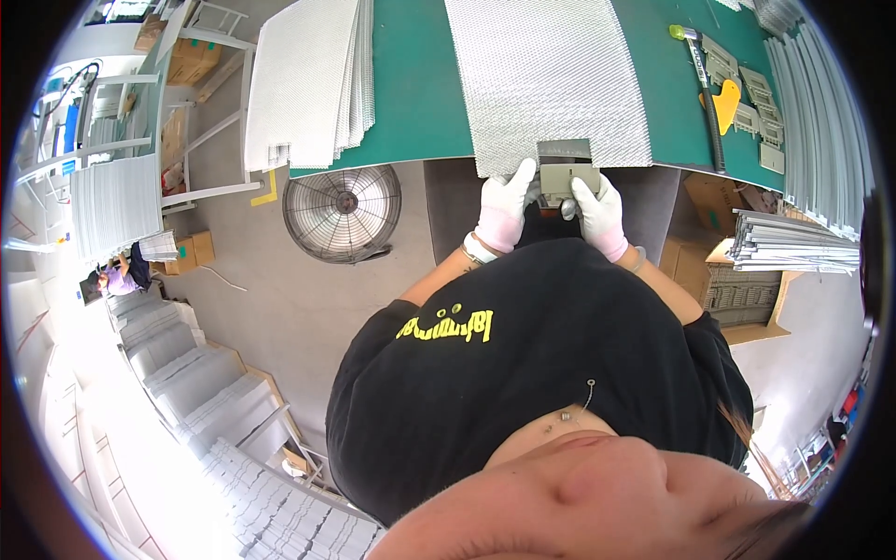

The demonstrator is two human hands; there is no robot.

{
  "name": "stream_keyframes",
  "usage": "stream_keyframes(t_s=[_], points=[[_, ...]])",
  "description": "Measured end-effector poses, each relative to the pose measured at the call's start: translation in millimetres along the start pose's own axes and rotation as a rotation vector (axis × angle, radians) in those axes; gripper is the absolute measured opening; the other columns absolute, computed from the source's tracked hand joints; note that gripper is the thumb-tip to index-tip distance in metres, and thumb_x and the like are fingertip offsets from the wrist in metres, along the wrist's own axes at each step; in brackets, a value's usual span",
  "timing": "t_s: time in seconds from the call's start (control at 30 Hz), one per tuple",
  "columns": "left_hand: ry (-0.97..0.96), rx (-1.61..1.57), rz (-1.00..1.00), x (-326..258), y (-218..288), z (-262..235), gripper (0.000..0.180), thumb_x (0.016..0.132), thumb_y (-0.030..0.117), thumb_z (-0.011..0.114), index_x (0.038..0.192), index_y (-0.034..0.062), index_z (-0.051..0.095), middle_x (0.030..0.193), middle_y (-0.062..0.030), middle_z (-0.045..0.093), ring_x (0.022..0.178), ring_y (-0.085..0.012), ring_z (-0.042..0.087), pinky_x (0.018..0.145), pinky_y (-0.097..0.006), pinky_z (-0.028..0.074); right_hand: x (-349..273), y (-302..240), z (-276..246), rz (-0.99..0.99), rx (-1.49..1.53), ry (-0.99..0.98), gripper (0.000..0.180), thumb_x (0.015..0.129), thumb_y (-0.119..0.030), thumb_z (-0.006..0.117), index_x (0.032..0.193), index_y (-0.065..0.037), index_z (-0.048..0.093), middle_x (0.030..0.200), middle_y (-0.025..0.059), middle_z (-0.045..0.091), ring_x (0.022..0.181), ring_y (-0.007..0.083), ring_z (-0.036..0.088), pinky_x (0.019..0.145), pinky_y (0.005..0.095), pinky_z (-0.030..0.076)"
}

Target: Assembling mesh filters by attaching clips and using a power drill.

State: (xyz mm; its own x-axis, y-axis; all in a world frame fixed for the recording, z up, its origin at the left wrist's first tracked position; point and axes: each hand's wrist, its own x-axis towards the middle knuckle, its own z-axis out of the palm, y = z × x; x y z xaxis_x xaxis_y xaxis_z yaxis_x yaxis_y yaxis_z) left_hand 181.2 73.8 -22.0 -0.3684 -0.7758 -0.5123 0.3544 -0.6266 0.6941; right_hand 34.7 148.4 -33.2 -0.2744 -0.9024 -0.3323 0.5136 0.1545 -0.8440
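Observation:
A white perforated mesh sheet (551, 75) lies on the green table, its near end reaching over the edge, with a rectangular notch cut in it. At that notch is a small flat grey-beige plastic plate (566, 179) with a slot near its middle. My left hand (504, 207), in a white glove with a pinkish cuff, grips the plate's left side, its thumb pointing up by the sheet's edge. From the right, my right hand (599, 215), gloved alike, pinches the plate with its thumb on top. The fingers beneath the plate are mostly hidden.
Stacked mesh sheets (303, 84) lie on the table (415, 103) at left. To the right are a hammer (702, 89), a yellow scraper (725, 105) and several plastic plates (761, 98). A round fan (343, 203) stands below; cartons (714, 201) stand at right.

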Motion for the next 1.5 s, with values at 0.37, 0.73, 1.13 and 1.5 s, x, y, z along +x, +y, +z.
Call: stream_keyframes(t_s=[0.37,0.73,1.13,1.5], points=[[0.013,0.137,0.083,1,-5,-5,0.036,0.096,0.022,0.064,0.112,-0.0098,0.061,0.103,-0.0135,0.068,0.089,-0.0188,0.067,0.083,-0.032,0.052,0,-9,6,0.024,-0.083,0.025,0.020,0.098,-0.015,0.058,0.110,0.001,0.059,0.083,0.0047,0.067,0.061,0.0064,0.057,0.057,0.0215,0.048],[-0.147,0.197,-0.049,0,-4,3,0.032,0.097,0.031,0.062,0.107,0.0003,0.065,0.088,-0.0039,0.068,0.074,-0.0081,0.061,0.069,-0.023,0.049,8,-8,1,-0.099,-0.054,0.290,0.024,0.097,-0.023,0.061,0.102,0.000,0.061,0.081,0.0011,0.062,0.066,0.0071,0.054,0.066,0.0230,0.045],[-0.245,0.074,-0.057,2,-9,0,0.038,0.101,0.030,0.055,0.118,-0.0034,0.057,0.099,-0.0092,0.068,0.078,-0.0125,0.063,0.073,-0.026,0.053,10,-15,-4,-0.037,-0.131,0.316,0.023,0.096,-0.024,0.064,0.090,-0.002,0.062,0.075,-0.0001,0.060,0.066,0.0057,0.052,0.063,0.0220,0.043],[-1.050,0.831,-0.321,13,123,40,0.040,0.095,0.033,0.058,0.118,0.0010,0.064,0.097,-0.0091,0.071,0.081,-0.0139,0.067,0.077,-0.030,0.055,13,4,-6,0.140,-0.161,-0.209,0.043,0.100,-0.041,0.051,0.109,-0.001,0.061,0.086,0.0042,0.064,0.072,0.0116,0.058,0.068,0.0264,0.049]])
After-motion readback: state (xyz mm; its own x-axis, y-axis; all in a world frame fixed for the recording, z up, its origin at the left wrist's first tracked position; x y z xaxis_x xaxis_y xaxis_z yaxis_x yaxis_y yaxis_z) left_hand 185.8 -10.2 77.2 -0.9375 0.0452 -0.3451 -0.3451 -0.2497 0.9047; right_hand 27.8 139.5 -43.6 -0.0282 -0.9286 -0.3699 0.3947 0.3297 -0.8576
